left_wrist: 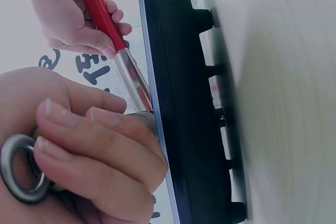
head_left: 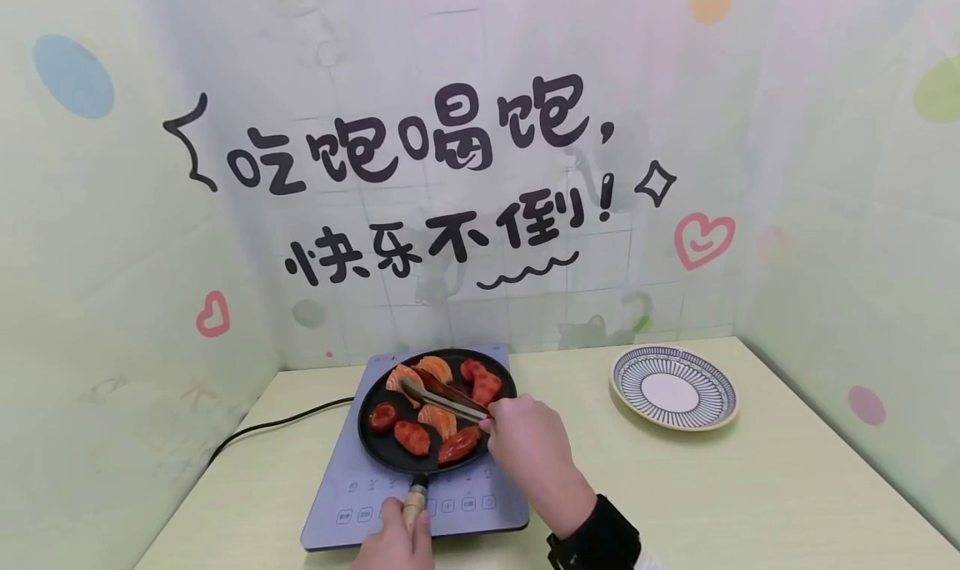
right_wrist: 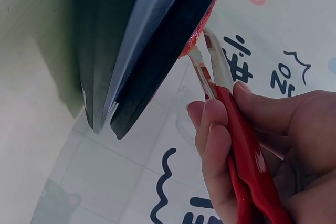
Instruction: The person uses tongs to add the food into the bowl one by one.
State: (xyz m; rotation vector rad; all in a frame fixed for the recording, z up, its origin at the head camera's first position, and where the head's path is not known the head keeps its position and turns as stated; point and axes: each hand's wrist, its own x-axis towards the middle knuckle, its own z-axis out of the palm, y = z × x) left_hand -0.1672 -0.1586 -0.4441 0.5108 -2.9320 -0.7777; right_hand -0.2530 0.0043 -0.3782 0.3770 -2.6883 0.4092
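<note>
My left hand (head_left: 396, 543) grips the wooden handle (head_left: 414, 503) of a black frying pan (head_left: 390, 455); the handle's metal ring (left_wrist: 11, 182) sticks out by the palm in the left wrist view. In my right hand (head_left: 534, 449) is a pair of red-handled tongs (right_wrist: 247, 156), fingers and thumb around the grips. Their metal ends reach over the pan to an orange-striped salmon piece (head_left: 400, 381) at its far left. Around it lie another salmon piece (head_left: 437, 421), a round red slice (head_left: 382, 417), a red-brown piece (head_left: 412, 438), a glossy wing-like piece (head_left: 459, 445) and a red chunk (head_left: 486, 384).
The pan sits on a grey-blue induction cooker (head_left: 330, 507) with touch symbols along its front. A black cord (head_left: 277, 422) runs off to the left. On the right of the pale table (head_left: 750, 487) stands a patterned plate (head_left: 670, 392). A printed curtain (head_left: 480, 303) backs the table.
</note>
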